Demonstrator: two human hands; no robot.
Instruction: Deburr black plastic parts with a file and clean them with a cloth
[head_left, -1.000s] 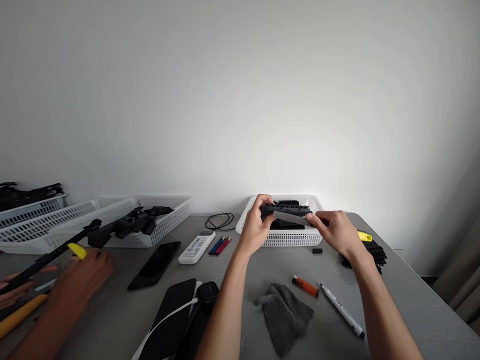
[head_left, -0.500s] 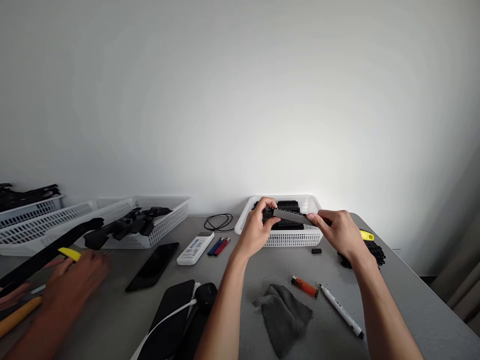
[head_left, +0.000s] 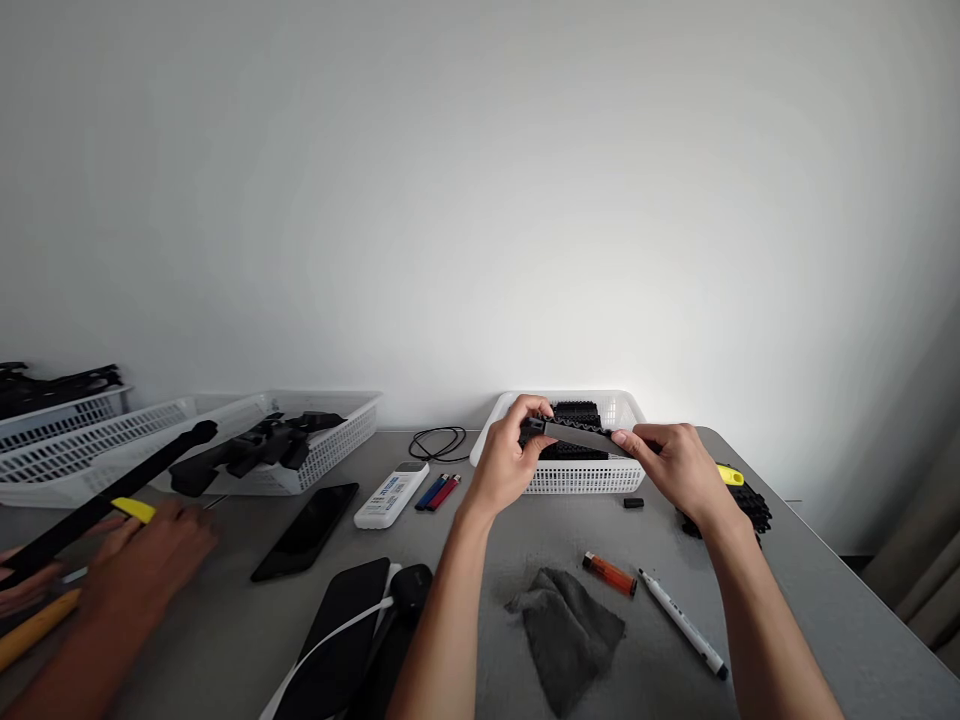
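My left hand [head_left: 501, 468] pinches the left end of a black strip [head_left: 581, 435] with a flat grey face and a wavy upper edge. At the strip's other end, my right hand [head_left: 679, 468] grips it between thumb and curled fingers. The strip is held tilted, its right end slightly lower, above a white plastic basket [head_left: 581, 482]. Inside that basket lie black ridged parts [head_left: 576, 410], partly covered by the strip and my hands. Behind my right wrist, a yellow handle [head_left: 730, 475] sticks out beside a pile of black toothed pieces [head_left: 750, 507].
Nearer me lie a grey cloth [head_left: 571, 635], an orange lighter [head_left: 610, 574], a white marker [head_left: 684, 625] and a black cap [head_left: 634, 503]. Leftward are two lighters [head_left: 438, 493], a white device [head_left: 392, 497] and phones [head_left: 306, 532]. A co-worker's hand [head_left: 154, 555] works at far left.
The strip has turned slightly in my hands, so its wavy upper edge shows more. Both my hands stay nearly in place. At left, the co-worker's long black piece has shifted slightly.
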